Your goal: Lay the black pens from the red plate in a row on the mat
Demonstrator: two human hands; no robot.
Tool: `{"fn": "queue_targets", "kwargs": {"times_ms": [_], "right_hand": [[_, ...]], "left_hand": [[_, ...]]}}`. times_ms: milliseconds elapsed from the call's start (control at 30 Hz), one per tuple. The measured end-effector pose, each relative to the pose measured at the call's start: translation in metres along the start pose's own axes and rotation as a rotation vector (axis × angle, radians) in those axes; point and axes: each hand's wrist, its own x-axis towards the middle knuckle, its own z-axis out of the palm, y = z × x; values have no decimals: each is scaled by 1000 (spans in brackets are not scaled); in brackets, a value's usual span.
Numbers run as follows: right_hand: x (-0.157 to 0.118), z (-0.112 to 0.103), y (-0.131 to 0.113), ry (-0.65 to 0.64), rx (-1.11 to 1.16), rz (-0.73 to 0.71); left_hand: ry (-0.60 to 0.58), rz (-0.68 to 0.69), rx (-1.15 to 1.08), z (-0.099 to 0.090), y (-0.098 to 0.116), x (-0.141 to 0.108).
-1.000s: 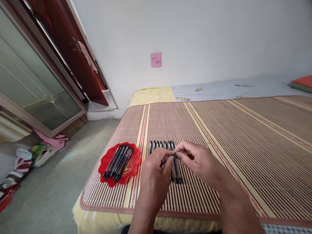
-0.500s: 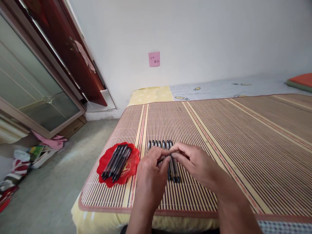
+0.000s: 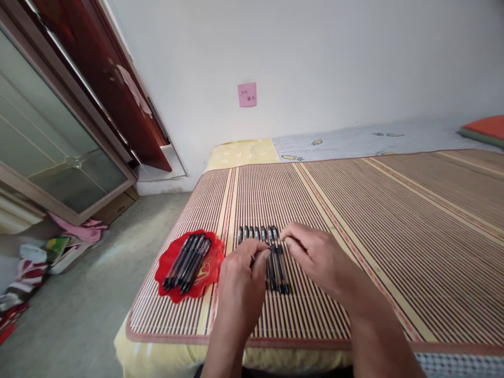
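Several black pens lie side by side in a row on the striped mat, caps toward the wall. Over the left part of that row is my left hand, its thumb and fingers pinched on a dark pen that is mostly hidden. My right hand is just right of the row, fingertips pressed together near the pen caps; whatever they hold is too small to make out. Left of my left hand sits a red scalloped plate with several more black pens in it.
The mat covers a bed standing against a white wall with a pink note. An orange cushion rests at the far right. Beyond the bed's left edge are the floor, a glass-panelled door and piled clothes.
My hands have come apart from each other. The right one has shifted slightly right, and the left one slightly left with the pen still in its fingers.
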Motion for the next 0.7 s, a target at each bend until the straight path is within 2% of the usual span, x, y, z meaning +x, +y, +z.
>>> {"fn": "queue_targets", "kwargs": {"times_ms": [133, 400, 700], "right_hand": [[-1, -9, 1, 71, 25, 28], [2, 6, -6, -23, 121, -22], [3, 9, -10, -26, 81, -26]], "left_hand": [[-17, -41, -28, -4, -1, 1], [-62, -99, -78, -2, -1, -2], [-116, -123, -76, -2, -2, -4]]}}
